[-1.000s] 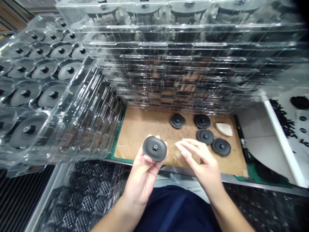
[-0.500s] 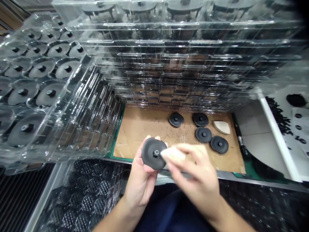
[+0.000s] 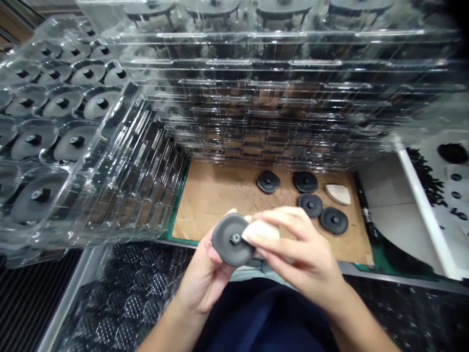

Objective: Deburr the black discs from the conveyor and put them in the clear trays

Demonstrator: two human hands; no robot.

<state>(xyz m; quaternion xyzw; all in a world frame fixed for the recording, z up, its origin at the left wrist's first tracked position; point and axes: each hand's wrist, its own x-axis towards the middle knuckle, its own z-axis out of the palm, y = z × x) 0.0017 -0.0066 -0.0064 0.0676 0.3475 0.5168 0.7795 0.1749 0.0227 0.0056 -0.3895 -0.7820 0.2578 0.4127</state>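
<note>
My left hand [image 3: 205, 274] is closed round the edge of a black rounded plastic part [image 3: 227, 244] with a short hollow post at its middle. Its face is turned up toward me. Between the fingers and thumb of my right hand [image 3: 300, 249] is a white wedge-shaped pad [image 3: 262, 230]. The pad's tip rests against the part, right beside the post. Behind my hands, several similar black parts [image 3: 334, 220] lie post up on a cardboard sheet [image 3: 208, 195]. A second pale wedge-shaped pad [image 3: 337, 193] lies at the sheet's right side.
Tall stacks of clear plastic trays stand at the back [image 3: 256, 102] and at the left [image 3: 139, 161], holding black parts. A white-edged bin wall [image 3: 425, 205] rises on the right, with small black pieces [image 3: 427, 178] beyond it. More trays [image 3: 128, 303] sit below the table edge.
The black part has shifted slightly down and left and is tilted a little differently. My right hand has followed, keeping the pad near the post.
</note>
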